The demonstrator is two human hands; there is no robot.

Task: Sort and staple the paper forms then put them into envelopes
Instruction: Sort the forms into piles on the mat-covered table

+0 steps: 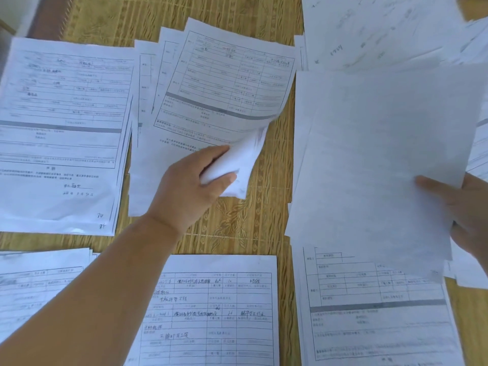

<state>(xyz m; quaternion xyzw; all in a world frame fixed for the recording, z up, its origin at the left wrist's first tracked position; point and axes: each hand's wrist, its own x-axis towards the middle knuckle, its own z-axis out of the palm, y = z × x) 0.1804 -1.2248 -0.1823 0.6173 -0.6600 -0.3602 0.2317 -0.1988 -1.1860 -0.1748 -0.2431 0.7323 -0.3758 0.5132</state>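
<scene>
Several piles of printed forms lie on a woven bamboo mat (237,228). My left hand (192,186) reaches to the middle pile (224,83) and grips its lower right corner, curling the sheets up off the mat. At the right edge my right hand (467,217) holds a blank-faced sheet (377,159) by its right side, thumb on top, above another pile. No stapler or envelope is in view.
A form pile (63,133) lies at the left, another (208,313) at the bottom centre with handwriting, one (34,286) at the bottom left, one (377,318) at the bottom right. Loose sheets (377,30) cover the top right.
</scene>
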